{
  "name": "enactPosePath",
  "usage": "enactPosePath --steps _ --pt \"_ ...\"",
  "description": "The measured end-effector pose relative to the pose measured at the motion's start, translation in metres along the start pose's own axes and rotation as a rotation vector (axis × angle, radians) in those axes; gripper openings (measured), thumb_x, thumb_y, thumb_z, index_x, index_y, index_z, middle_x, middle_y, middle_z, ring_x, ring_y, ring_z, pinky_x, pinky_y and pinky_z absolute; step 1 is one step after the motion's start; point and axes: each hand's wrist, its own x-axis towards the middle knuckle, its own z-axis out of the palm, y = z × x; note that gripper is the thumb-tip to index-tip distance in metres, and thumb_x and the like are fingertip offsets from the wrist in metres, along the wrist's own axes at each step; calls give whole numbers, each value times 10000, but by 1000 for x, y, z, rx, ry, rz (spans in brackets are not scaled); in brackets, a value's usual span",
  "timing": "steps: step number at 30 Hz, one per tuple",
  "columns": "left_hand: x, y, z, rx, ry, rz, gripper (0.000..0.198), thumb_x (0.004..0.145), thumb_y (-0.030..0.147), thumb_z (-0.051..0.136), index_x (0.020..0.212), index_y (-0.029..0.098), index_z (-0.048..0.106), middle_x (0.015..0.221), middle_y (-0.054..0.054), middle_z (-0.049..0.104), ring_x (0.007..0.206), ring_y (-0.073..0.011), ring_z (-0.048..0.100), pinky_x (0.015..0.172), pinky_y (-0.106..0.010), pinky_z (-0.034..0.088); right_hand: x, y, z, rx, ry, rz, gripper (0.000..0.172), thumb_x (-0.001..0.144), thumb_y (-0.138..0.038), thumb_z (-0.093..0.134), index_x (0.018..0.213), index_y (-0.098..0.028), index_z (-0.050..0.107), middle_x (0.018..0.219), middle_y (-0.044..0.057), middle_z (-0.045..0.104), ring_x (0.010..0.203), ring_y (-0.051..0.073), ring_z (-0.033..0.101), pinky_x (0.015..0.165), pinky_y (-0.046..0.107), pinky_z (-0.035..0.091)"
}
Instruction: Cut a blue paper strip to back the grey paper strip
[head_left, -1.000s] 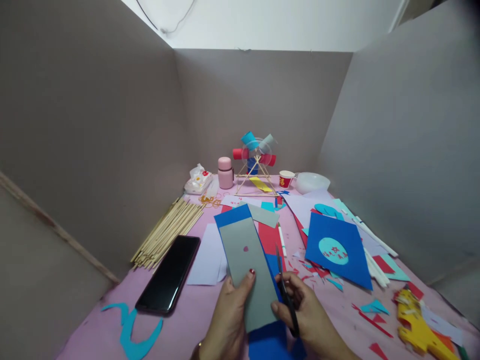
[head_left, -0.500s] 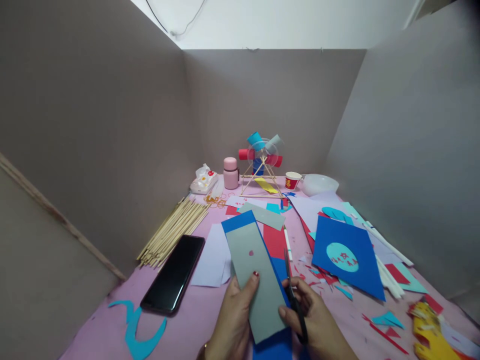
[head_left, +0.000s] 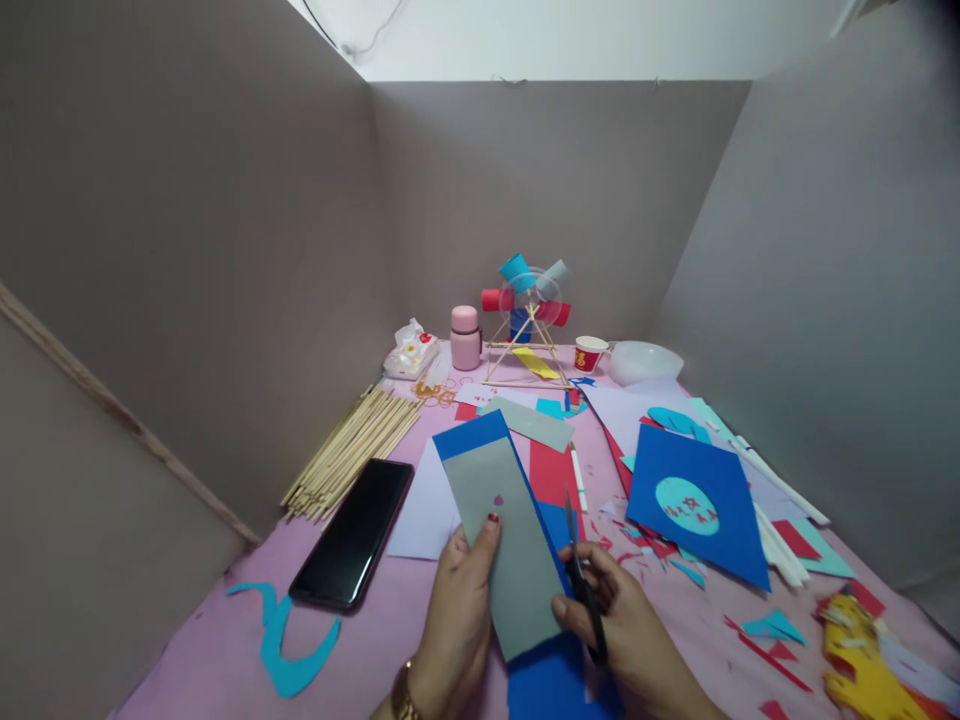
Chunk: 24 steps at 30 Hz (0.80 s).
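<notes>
My left hand [head_left: 463, 600] is closed on a strip of grey paper [head_left: 517, 590] laid over a longer blue sheet [head_left: 547, 685], its thumb pressing near a small dark red mark. Blue shows past the grey at the top, the right side and the bottom. In my right hand [head_left: 611, 605] is a pair of black-handled scissors [head_left: 589, 610], blades pointing away and up, beside the right edge of the paper. That hand's thumb touches the lower right of the grey strip. Whether the blades are parted, I cannot tell.
A black phone [head_left: 352, 535] and wooden sticks [head_left: 352, 450] lie to the left. Behind stands a stick-framed wheel [head_left: 531, 310] with coloured paper tubes, beside a pink bottle [head_left: 466, 340] and a paper cup [head_left: 589, 355]. Rightward are a blue sheet [head_left: 731, 490] and paper scraps [head_left: 776, 627].
Both hands, with the paper and scissors, have shifted slightly up and left in the picture. More of the left wrist, with its gold band, now shows. The camera view has moved a little.
</notes>
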Motion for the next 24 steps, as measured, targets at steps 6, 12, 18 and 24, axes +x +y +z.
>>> enactPosePath --steps 6,12,18,24 --pt "1 22 -27 199 -7 53 416 695 386 722 1048 181 639 922 -66 724 757 -224 680 651 -316 553 4 -14 -13 -112 48 -57 343 710 -337 711 961 -196 523 673 -36 546 581 126 492 529 248 375" --pt "0 18 -48 292 -26 120 342 705 400 711 963 178 674 933 -59 728 810 -224 670 702 -297 543 5 -17 -4 -179 15 -93 327 699 -246 698 981 -199 540 751 -9 604 649 151 565 572 269 433" --pt "-3 11 -47 332 -51 164 327 658 401 745 879 164 705 896 -58 735 852 -241 661 763 -298 525 16 -18 24 -303 -47 -220 374 653 -93 612 1009 -199 572 867 16 652 734 164 597 647 263 451" --pt "-3 9 -47 333 -3 180 304 625 414 764 796 167 712 824 -47 742 789 -236 670 720 -288 530 22 -21 34 -294 -91 -286 300 691 -99 557 974 -197 568 716 -17 620 646 144 556 592 236 426"
